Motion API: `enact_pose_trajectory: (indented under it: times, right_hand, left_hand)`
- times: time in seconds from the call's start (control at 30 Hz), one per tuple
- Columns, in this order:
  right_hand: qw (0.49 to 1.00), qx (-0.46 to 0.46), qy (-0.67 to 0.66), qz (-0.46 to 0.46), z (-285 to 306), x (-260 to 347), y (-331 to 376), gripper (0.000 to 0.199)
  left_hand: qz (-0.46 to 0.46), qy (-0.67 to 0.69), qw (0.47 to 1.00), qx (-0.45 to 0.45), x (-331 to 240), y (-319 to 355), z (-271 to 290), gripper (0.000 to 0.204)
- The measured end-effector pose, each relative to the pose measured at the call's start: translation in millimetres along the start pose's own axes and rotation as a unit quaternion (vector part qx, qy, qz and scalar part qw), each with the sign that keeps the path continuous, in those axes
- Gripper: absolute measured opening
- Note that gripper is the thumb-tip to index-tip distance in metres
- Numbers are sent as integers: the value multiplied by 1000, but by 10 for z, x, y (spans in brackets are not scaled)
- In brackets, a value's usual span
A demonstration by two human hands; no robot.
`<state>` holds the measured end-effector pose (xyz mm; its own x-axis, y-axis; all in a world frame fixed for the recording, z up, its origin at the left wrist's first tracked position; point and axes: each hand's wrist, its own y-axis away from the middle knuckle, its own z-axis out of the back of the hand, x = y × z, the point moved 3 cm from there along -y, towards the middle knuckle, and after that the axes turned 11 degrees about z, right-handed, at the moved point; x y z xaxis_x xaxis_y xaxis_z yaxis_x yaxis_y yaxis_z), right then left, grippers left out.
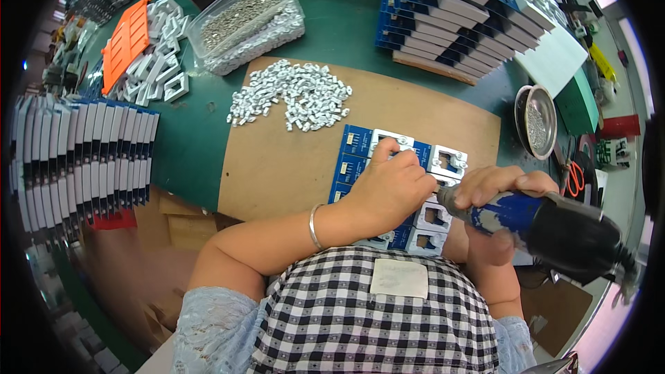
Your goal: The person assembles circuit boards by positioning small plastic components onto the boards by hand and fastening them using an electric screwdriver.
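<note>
My right hand (493, 197) is wrapped round a blue and black electric screwdriver (564, 228), which lies nearly level. Its tip points left, close to the fingertips of my left hand (393, 185). Those left fingers are bent and pressed together over a blue circuit board panel (351, 144); whatever they pinch is hidden. White plastic frames (449, 161) sit in rows on the panel, partly covered by both hands. Beneath it lies a brown board sheet (256, 180), with a heap of small white plastic parts (305, 97) beyond my left hand.
Tall stacks of panels with white frames stand at the back right (450, 31) and far left (83, 159). Clear tubs (242, 21) hold screws and white parts. An orange plastic piece (127, 45) leans by loose white frames (161, 66). A metal bowl (539, 121) sits right.
</note>
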<state>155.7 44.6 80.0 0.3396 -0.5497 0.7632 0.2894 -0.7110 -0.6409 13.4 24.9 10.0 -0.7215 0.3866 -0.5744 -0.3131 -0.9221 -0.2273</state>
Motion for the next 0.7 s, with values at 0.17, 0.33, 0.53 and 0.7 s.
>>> enact_pose_trajectory:
  times: [0.17, 0.33, 0.53, 0.7]
  right_hand:
    - [984, -171, -51, -6, 4, -91, -13, 62]
    - [980, -191, -48, 2, 198, -124, 3, 62]
    - [965, -250, -53, 66, 453, 104, 152, 62]
    - [950, -289, -101, 57, 480, 68, 181, 61]
  left_hand:
    - [-8, -16, 1000, -8, 48, -3, 22, 8]
    - [-21, -15, 999, -42, -33, 19, 109, 9]
    - [170, -46, 956, -233, 696, 494, 773, 16]
    - [345, -109, 916, -172, 1177, 662, 1052, 19]
